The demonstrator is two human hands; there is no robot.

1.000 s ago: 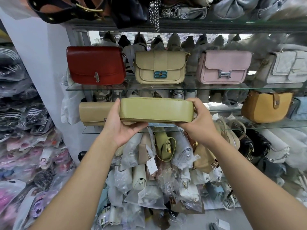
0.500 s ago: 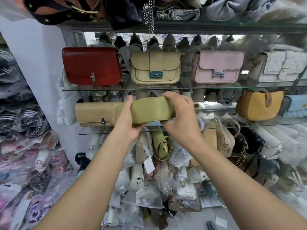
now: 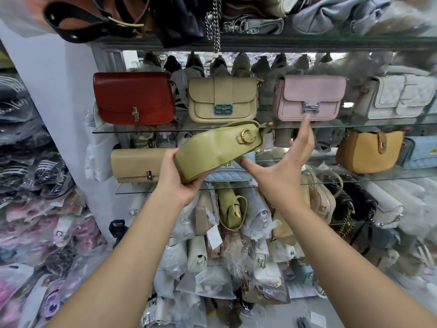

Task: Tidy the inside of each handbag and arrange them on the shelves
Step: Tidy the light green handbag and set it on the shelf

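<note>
An olive-green handbag with a gold ring clasp is tilted in front of the glass shelves. My left hand grips its lower left end from below. My right hand is spread wide just right of the bag, fingers straight, thumb near the bag's underside, holding nothing. On the upper glass shelf stand a red bag, a beige bag, a pink bag and a white quilted bag. A tan clutch sits on the middle shelf.
A mustard bag and light blue bags stand on the middle shelf at right. A quilted pale blue bag lies behind the green one. Wrapped bags crowd the lower shelves. Packed goods fill the left rack.
The green bag has turned from edge-on and level to tilted with its clasp side showing. My right hand has let go of it and opened to the right; my left hand keeps hold.
</note>
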